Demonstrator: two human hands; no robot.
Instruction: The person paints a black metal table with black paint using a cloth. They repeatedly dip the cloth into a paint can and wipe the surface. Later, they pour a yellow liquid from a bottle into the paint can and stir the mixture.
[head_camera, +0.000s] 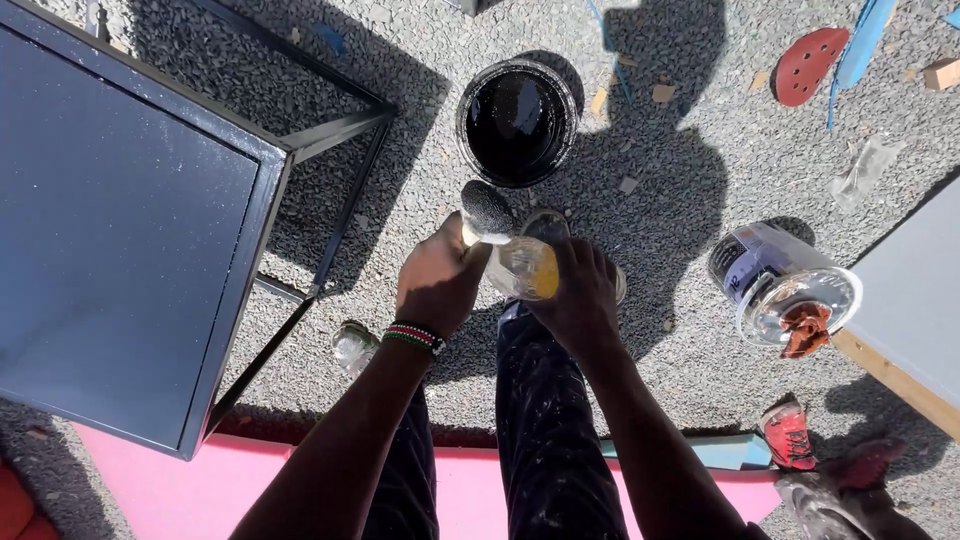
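Note:
My left hand (437, 280) grips a small paint roller (487, 211) with a dark grey head, held upright over the gravel. A beaded band sits on that wrist. Beside it my right hand (578, 295) holds a clear plastic bottle (523, 267) with yellow liquid, its body lying sideways and touching the roller's handle. Just beyond both hands stands an open round can of black paint (516, 122). My paint-speckled dark trousers show below my arms.
A black metal table (120, 220) stands at the left on a pink sheet (150, 490). A clear tub with a rust-coloured rag (790, 290) sits at the right by a grey board (915, 290). A red sanding disc (808, 65) lies far right. Another person's red shoe (790, 435) is nearby.

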